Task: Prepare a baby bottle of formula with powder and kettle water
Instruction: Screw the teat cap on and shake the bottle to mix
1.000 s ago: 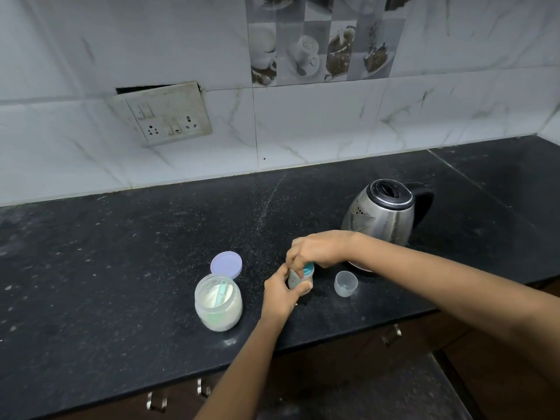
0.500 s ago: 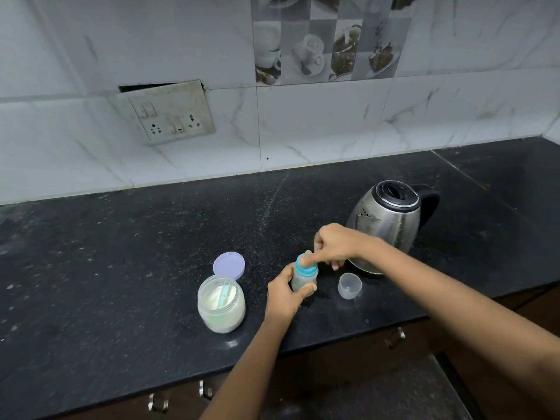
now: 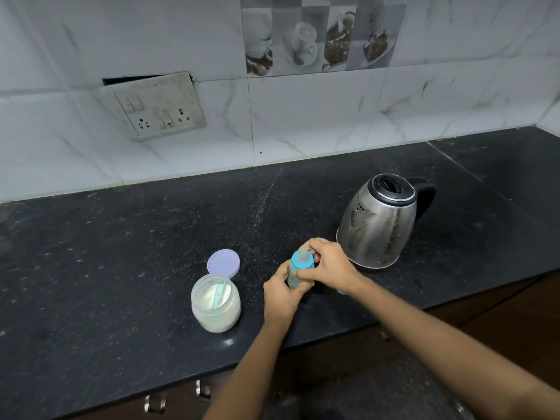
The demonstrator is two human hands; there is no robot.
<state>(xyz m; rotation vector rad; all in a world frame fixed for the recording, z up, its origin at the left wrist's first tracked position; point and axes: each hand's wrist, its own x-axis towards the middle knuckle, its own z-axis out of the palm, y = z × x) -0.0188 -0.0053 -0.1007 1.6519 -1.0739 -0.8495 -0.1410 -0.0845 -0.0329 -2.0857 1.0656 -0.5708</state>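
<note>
A small baby bottle (image 3: 298,265) with a blue collar and clear teat stands upright on the black counter (image 3: 121,253) near the front edge. My left hand (image 3: 280,294) grips its lower body from the left. My right hand (image 3: 328,265) wraps around the blue collar from the right, fingers curled on it. An open clear jar of white powder (image 3: 215,304) with a pale green scoop inside stands left of the bottle. The steel kettle (image 3: 378,222) with a black lid and handle stands behind and to the right.
The jar's lilac lid (image 3: 223,263) lies flat just behind the jar. The bottle's clear cap is hidden under my right wrist. A wall socket plate (image 3: 154,107) hangs loose on the tiled wall. Cabinet handles (image 3: 203,389) show below the counter edge.
My right hand dropped from pinching the teat tip to wrapping around the blue collar, and now covers the clear cap on the counter. The left hand kept its grip on the bottle.
</note>
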